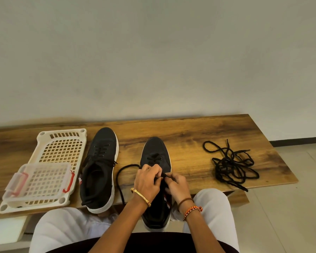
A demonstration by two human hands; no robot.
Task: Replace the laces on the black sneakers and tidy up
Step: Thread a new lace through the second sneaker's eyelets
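Note:
Two black sneakers with white soles lie on a wooden table (190, 132). The left sneaker (98, 168) is laced, its lace ends loose. The right sneaker (156, 157) lies toe away from me, its heel over the table's near edge. My left hand (148, 179) and my right hand (175, 185) meet over its eyelets, both pinching a black lace (122, 172) that loops out to the left. A tangled pile of black laces (232, 165) lies to the right.
A cream perforated plastic tray (62, 143) sits at the left, with a clear lidded box with red clips (42, 181) on it. My white-trousered knees are under the near edge. A plain wall stands behind; tiled floor shows at the right.

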